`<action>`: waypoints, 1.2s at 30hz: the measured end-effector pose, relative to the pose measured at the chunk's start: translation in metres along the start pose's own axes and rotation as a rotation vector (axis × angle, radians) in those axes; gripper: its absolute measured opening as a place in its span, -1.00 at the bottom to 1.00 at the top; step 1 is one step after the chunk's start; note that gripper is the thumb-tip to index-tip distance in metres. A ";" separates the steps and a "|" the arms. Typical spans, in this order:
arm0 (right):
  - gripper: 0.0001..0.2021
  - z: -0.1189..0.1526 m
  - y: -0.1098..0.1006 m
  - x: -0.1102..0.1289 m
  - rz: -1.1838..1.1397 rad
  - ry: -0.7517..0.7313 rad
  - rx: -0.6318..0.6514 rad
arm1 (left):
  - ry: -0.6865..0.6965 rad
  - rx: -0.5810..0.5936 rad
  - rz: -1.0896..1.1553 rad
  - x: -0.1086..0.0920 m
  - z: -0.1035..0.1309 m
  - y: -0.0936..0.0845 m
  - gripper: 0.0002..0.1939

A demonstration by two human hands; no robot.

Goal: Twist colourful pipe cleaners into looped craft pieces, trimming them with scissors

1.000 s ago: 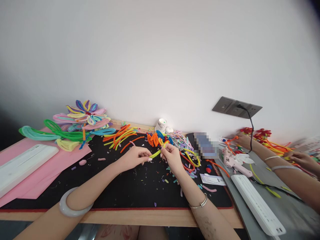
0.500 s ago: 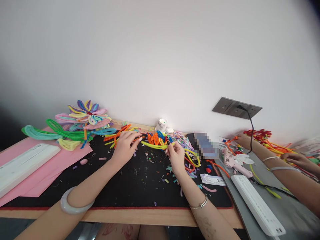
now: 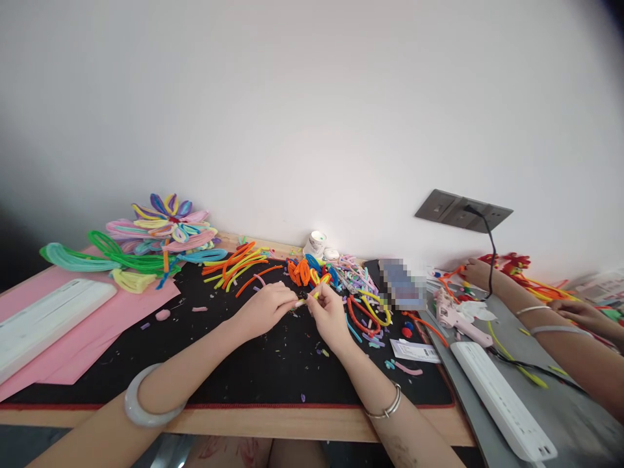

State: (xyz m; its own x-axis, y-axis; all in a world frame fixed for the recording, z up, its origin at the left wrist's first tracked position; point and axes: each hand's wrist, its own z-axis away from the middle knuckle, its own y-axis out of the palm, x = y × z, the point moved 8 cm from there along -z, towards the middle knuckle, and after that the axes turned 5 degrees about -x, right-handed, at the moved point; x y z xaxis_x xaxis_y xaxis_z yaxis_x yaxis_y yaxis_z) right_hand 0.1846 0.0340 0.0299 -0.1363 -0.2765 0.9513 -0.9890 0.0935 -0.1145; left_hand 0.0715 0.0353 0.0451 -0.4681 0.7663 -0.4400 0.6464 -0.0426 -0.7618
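Over the middle of the black mat [image 3: 219, 370], my left hand [image 3: 266, 309] and my right hand [image 3: 329, 315] meet with fingertips pinched. Between them runs a yellow pipe cleaner [image 3: 301, 302], gripped from both sides; most of it is hidden by the fingers. Just beyond the fingertips lie looped orange pipe cleaners [image 3: 298, 272] and blue ones [image 3: 316, 263]. Left of these, orange and yellow pipe cleaners [image 3: 234, 266] are spread on the mat. Bent red pipe cleaners [image 3: 361, 317] lie to the right of my right hand.
A pipe-cleaner flower [image 3: 173, 224] stands at the back left, near a white bar-shaped device [image 3: 58, 318] on pink sheets [image 3: 146, 305]. To the right are a blurred phone [image 3: 404, 286], a pink glue gun [image 3: 458, 318], a second white device [image 3: 502, 396] and another person's arms [image 3: 541, 312].
My hands have come closer together and my left hand has moved right and slightly down. The long yellow strand that stretched between them now shows only as a short piece.
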 end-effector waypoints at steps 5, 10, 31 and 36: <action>-0.76 -0.007 -0.026 -0.006 0.005 -0.015 -0.189 | -0.112 -0.091 -0.006 0.021 -0.001 -0.013 -0.69; -0.73 -0.011 -0.043 -0.012 -0.054 -0.014 -0.324 | -0.223 -0.146 -0.007 0.039 0.001 -0.022 -0.68; -0.75 -0.004 -0.002 -0.011 -0.410 0.191 0.035 | -0.519 -0.140 0.046 0.074 0.015 -0.015 -0.73; -0.76 0.007 0.015 -0.004 -0.472 0.269 0.142 | -0.500 -0.148 0.046 0.076 0.015 -0.014 -0.74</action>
State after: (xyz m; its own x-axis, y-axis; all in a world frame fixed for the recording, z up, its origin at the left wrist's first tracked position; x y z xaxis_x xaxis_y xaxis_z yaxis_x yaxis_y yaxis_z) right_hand 0.1696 0.0299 0.0228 0.3237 -0.0019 0.9461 -0.9398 -0.1159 0.3213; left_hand 0.0178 0.0844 0.0156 -0.6443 0.3648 -0.6721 0.7344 0.0500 -0.6769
